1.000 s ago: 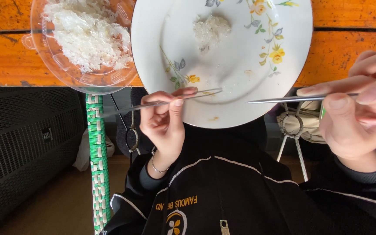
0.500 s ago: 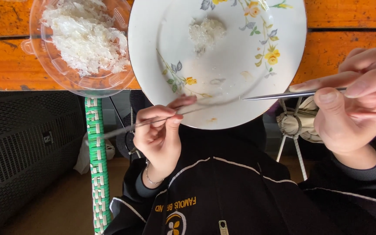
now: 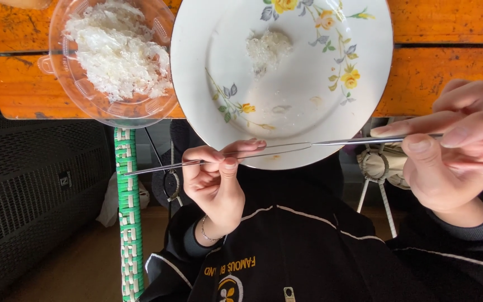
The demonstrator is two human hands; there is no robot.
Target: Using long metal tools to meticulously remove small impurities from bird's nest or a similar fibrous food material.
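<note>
I see my left hand (image 3: 216, 187) low in the centre of the frame, fingers pinched shut around a thin metal rod (image 3: 213, 161) near its middle, with its tip pointing right. My right hand (image 3: 457, 162), at the right edge, is closed on a second metal rod (image 3: 353, 141) near its far end, with the tip pointing left. The two tips nearly meet over the lower rim of the flowered plate (image 3: 359, 33). I judge these rods light, stiff and slippery, best pinched firmly between thumb and forefinger. A small clump of rice (image 3: 266, 49) sits on the plate; a clear bowl (image 3: 62, 33) of rice sits upper left on the orange table (image 3: 448, 72).
</note>
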